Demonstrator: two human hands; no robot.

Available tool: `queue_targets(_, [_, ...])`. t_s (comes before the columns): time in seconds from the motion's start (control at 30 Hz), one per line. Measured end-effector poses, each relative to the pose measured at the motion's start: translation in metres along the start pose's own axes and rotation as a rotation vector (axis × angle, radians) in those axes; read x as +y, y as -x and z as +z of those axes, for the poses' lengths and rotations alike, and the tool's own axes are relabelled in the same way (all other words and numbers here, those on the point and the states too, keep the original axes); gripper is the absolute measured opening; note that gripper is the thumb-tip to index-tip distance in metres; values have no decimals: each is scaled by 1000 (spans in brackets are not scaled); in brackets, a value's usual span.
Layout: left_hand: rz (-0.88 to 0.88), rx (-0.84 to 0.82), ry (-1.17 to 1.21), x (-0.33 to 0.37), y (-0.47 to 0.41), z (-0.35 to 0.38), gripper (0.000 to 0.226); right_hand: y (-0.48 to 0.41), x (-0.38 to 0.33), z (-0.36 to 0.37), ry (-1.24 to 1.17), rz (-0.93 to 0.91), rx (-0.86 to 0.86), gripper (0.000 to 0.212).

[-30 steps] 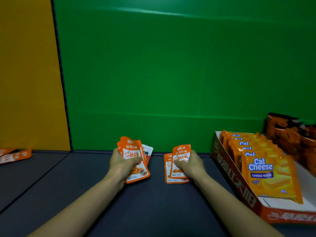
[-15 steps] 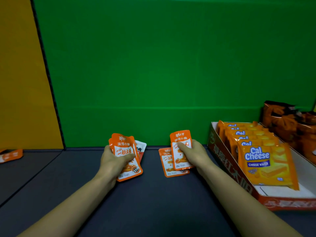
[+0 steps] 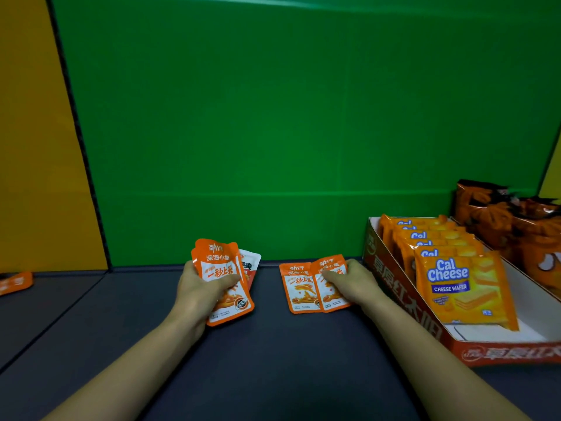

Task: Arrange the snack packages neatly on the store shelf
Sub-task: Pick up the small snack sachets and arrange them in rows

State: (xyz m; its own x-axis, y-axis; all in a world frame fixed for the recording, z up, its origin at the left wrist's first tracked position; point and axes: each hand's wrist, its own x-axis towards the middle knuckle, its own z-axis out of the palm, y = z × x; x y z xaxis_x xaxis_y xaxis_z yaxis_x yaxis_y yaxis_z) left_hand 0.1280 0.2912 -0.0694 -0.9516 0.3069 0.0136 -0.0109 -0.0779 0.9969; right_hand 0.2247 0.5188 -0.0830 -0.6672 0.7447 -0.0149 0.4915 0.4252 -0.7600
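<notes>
My left hand (image 3: 202,288) grips a small stack of orange snack packets (image 3: 220,268) held upright above the dark shelf (image 3: 273,360), thumb across the front one. A white-and-red packet (image 3: 250,262) sticks out behind the stack. One orange packet (image 3: 299,287) lies flat on the shelf near the back wall. My right hand (image 3: 349,282) holds a second orange packet (image 3: 329,285) down on the shelf right beside it, their edges touching, fingers curled over its right side.
A red-and-white cardboard display tray (image 3: 400,299) with several Cal Cheese wafer packs (image 3: 455,284) stands at the right. Dark orange bags (image 3: 501,226) stand behind it. One orange packet (image 3: 15,282) lies at the far left. A green wall (image 3: 288,132) closes the back.
My right hand has brought its packet down from above the lying one and set it flat to that packet's right. My left hand keeps its stack in about the same place.
</notes>
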Motion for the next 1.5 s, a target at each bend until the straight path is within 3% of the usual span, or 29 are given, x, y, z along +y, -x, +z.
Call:
queue_targets(0.2, [7, -13, 60, 5, 2, -6, 48, 2, -3, 7, 270, -18, 97, 62])
queue_targets(0.33, [14, -21, 84, 8, 4, -8, 48, 16, -10, 3, 356, -143, 180, 59])
queue_targets(0.43, [14, -29, 113, 8, 6, -9, 48, 28, -19, 5, 181, -338, 204, 43])
queue_targets(0.53, [21, -52, 144, 9, 9, -8, 47, 47, -37, 13, 2, -465, 92, 22])
queue_targets(0.6, [39, -68, 161, 9, 11, -6, 43, 63, -50, 20, -78, -501, -30, 28])
queue_targets(0.77, [70, -87, 158, 9, 15, -2, 39, 84, -63, 37, -135, -465, -254, 39])
queue_targets(0.97, [62, -100, 131, 7, 16, -1, 41, 84, -62, 43, -95, -397, -262, 32])
queue_targets(1.13, [56, -120, 183, 7, 15, -1, 31, 81, -60, 41, -247, -353, -372, 21])
queue_targets(1.33, [5, -110, 227, 9, 13, 0, 16, 80, -61, 40, -346, -248, -471, 25])
queue_targets(1.5, [-3, -109, 241, 11, 13, -2, 22, 82, -61, 39, -469, -231, -398, 22])
